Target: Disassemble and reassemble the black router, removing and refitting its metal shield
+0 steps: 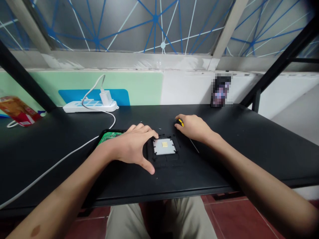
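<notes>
My right hand (195, 127) is closed around the black and yellow handle (179, 122) of a screwdriver. Its thin shaft (194, 146) slants down toward the table's front edge. Thumb and fingers spread, my left hand (132, 144) hovers over or rests at the left side of a black plastic cover (176, 141); contact is hard to make out. Set in that cover is a pale metal plate (159, 149) bearing a small yellow pad (164, 144). Partly hidden behind my left hand, a green circuit board (109, 136) lies in a black housing.
Small screws (159, 128) lie behind the cover on the black table (211, 176). A white power strip (72, 106) with a charger (106, 97) stands at the wall; its cable (62, 162) crosses the left side. A drink bottle (20, 111) lies far left, a blurred phone-like object (221, 91) leans back right.
</notes>
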The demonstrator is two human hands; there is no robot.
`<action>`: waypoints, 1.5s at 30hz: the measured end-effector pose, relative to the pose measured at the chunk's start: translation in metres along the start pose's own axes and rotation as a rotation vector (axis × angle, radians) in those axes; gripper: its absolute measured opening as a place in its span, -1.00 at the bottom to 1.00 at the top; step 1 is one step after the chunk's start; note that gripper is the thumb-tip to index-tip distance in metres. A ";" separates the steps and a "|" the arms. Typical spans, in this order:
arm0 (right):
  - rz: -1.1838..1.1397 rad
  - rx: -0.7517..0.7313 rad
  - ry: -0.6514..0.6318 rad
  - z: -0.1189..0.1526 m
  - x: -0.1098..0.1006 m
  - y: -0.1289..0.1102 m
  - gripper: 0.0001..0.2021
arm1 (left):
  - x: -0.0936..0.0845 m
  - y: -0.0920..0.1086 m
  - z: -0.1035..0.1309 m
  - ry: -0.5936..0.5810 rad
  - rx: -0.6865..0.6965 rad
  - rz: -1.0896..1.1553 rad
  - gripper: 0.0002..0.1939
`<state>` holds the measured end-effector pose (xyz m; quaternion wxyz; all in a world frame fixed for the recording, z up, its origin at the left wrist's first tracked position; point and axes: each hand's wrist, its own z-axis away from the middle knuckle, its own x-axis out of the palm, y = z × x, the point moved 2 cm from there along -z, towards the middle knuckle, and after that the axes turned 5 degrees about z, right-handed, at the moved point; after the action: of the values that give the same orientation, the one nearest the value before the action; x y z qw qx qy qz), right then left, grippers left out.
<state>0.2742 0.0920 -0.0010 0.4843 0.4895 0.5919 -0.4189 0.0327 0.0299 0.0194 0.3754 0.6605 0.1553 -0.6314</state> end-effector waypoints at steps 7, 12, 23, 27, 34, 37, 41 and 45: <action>-0.386 -0.090 0.448 -0.009 -0.032 0.013 -0.55 | 0.000 0.002 0.002 0.009 0.029 0.055 -0.14; -0.774 -0.115 0.756 -0.008 -0.034 0.018 -0.47 | 0.000 0.002 0.003 0.010 0.049 0.083 -0.23; -0.951 -0.082 0.682 0.007 -0.013 -0.014 -0.54 | 0.000 0.012 0.005 -0.037 0.077 0.092 -0.20; -0.961 -0.079 0.663 0.008 -0.011 -0.014 -0.57 | -0.001 0.011 0.008 -0.046 0.080 0.110 -0.16; -1.003 -0.077 0.647 0.009 -0.011 -0.015 -0.59 | -0.020 -0.003 0.004 0.349 -0.063 0.226 -0.66; -1.028 -0.086 0.620 0.010 -0.011 -0.017 -0.61 | -0.023 -0.012 0.001 0.539 -0.162 0.249 -0.79; -1.039 -0.094 0.583 0.013 -0.012 -0.024 -0.61 | -0.020 -0.017 -0.005 0.569 -0.181 0.236 -0.82; -1.026 -0.131 0.559 0.016 -0.011 -0.031 -0.62 | -0.017 -0.016 -0.007 0.527 -0.152 0.180 -0.81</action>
<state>0.2470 0.0690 0.0072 0.0744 0.2012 0.8832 -0.4171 0.0246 0.0499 0.0300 0.4250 0.7831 0.2350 -0.3884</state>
